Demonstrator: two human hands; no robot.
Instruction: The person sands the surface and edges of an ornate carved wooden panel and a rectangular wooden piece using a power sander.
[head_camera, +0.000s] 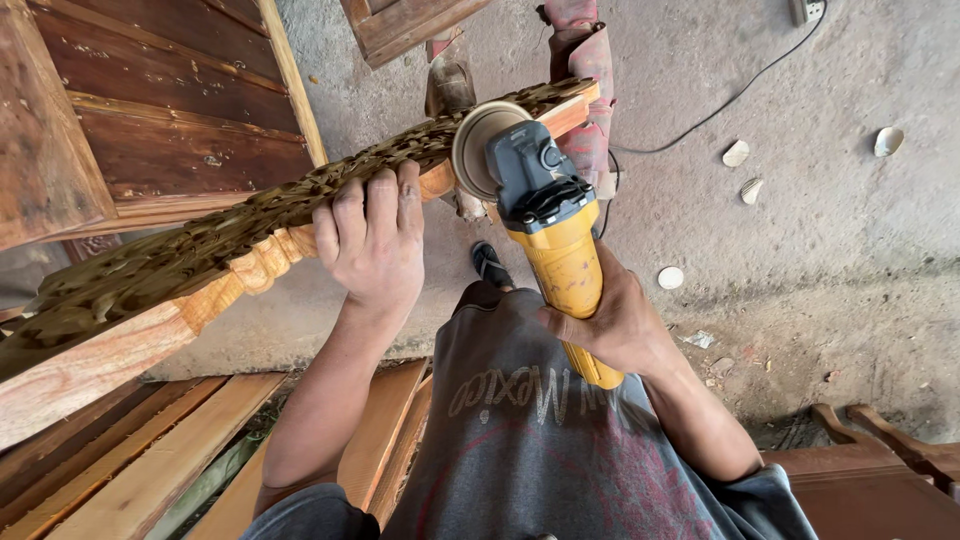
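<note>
At the upper left of the frame stands a dark brown wooden panel (170, 110) with raised rails. Below it, along the lower left edge, several pale wooden planks (150, 460) lie side by side; their exact count cannot be told.

One long carved wooden piece (200, 245), dark olive on its ornamented top and pale orange on its turned underside, runs diagonally from the left edge up toward the top centre. The left hand (372, 245) lies over it near the middle of the frame, four fingers curled over the carved top and clamped on the wood.

Just right of that hand, one angle grinder (545, 225) with a yellow body and grey head sits with its round sanding disc (480, 145) against the upper end of the carving. The right hand (615, 320) wraps the yellow body from below, fingers closed tight around it.

Beneath the grinder one sandalled foot (490, 265) shows on the grey concrete floor (820, 260). On the right side of the floor lie four small pale discs or shells (737, 153), and one black cable (740, 95) runs toward the upper right corner. At the lower right is a reddish-brown wooden furniture part (870, 470).
</note>
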